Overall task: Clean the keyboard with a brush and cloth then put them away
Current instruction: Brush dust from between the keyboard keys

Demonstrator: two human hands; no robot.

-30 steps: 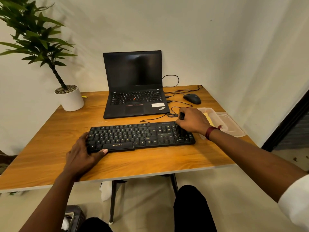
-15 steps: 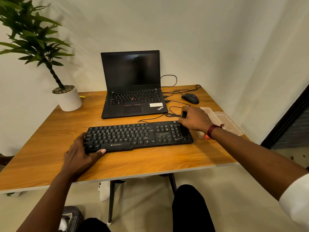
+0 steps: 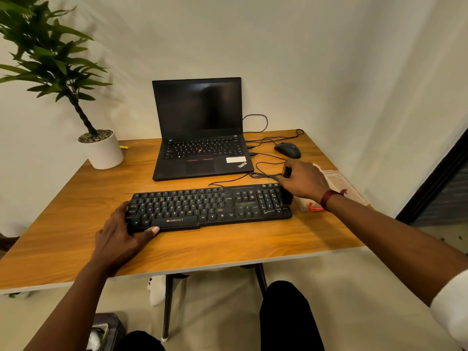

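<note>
A black keyboard (image 3: pixel 210 207) lies across the middle of the wooden desk (image 3: pixel 228 249). My left hand (image 3: pixel 119 236) grips its left end, thumb along the front edge. My right hand (image 3: pixel 304 181) holds a black brush (image 3: pixel 287 196) at the keyboard's right end, bristles down on the number pad; most of the brush is hidden by the fingers. A clear plastic container (image 3: pixel 339 183) sits just right of the keyboard, partly behind my right wrist. I cannot make out a cloth.
A black laptop (image 3: pixel 200 138) stands open behind the keyboard, cables (image 3: pixel 266 173) and a black mouse (image 3: pixel 287 149) to its right. A potted plant (image 3: pixel 101 148) occupies the back left corner. Walls close off the back and right side.
The brush and my right hand have shifted slightly up the keyboard's right end. My left hand keeps its grip on the left end.
</note>
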